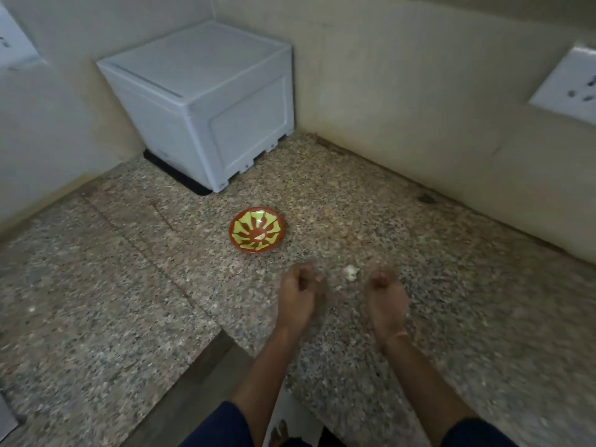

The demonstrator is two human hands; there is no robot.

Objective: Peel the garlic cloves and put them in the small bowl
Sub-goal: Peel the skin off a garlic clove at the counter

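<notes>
Your left hand [298, 291] and right hand [385, 291] over speckled counter [467, 285], fingers curled inward, blur hides any hold | garlic piece [351, 271] lies between them | small bowl [257, 229] just beyond, pale clove [260, 236] inside | white box [206, 101] in the corner behind.

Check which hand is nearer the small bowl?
Left. Left hand sits just below-right of the small bowl in frame; right hand is farther right, past a white scrap.

A small red-brown bowl [233, 233] with yellow-green rays sits upright holding one pale clove [261, 236], white garlic [350, 271] at its four o'clock.
</notes>
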